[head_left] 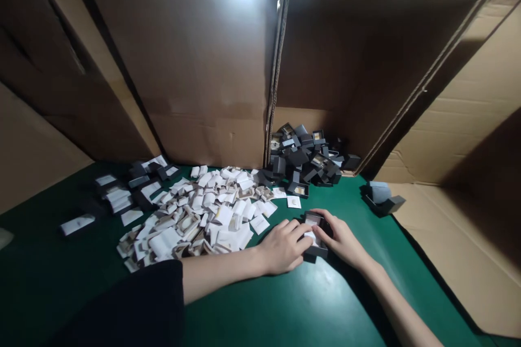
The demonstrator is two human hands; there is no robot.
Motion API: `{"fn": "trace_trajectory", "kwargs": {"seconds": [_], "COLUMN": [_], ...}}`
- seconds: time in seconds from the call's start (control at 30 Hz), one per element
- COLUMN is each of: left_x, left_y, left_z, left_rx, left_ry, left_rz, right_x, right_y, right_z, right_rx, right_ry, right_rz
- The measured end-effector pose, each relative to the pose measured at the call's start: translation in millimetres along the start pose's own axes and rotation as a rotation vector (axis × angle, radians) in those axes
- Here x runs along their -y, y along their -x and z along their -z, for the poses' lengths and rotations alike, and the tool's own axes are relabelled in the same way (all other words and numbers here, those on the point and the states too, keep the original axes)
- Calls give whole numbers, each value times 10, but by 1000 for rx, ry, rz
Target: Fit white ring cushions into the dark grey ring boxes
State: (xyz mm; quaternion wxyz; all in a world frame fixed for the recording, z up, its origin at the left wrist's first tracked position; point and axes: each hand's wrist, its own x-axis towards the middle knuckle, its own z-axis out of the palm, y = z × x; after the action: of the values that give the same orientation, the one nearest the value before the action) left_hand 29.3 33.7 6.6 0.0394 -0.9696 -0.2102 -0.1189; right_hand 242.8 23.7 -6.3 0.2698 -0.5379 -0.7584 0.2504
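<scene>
A small black jewelry box (318, 252) with its lid up stands on the green table between my two hands, with a white insert (312, 239) inside. My left hand (284, 248) grips the box from the left, its fingertips curled over the edge onto the insert. From the right, my right hand (343, 239) holds it, fingers around the raised lid and thumb reaching inside. My fingers partly hide the insert. Left of my hands spreads a large heap of white and beige insert pieces (195, 217).
A pile of black boxes (305, 154) lies partly inside the upright cardboard carton (366, 59). One open box (382, 199) stands at the right, near a cardboard flap (456, 244). More black boxes with white inserts (118, 198) lie at the left. Cardboard walls (195, 65) enclose the table's back.
</scene>
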Motion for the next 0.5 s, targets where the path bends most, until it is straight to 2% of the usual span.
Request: {"fn": "trace_trajectory", "kwargs": {"seconds": [0.33,0.43,0.5], "left_x": [35,41,43], "left_y": [34,36,38], "left_z": [-48,-53,-62], "left_rx": [-15,-28,-26], "left_ry": [25,18,12], "left_rz": [-26,-36,-33], "right_x": [-119,-15,143], "right_y": [13,-10,-84], "right_z": [-6,36,72], "right_rx": [-130,-228,-259], "right_ry": [205,192,192], "right_rz": [237,296,319]}}
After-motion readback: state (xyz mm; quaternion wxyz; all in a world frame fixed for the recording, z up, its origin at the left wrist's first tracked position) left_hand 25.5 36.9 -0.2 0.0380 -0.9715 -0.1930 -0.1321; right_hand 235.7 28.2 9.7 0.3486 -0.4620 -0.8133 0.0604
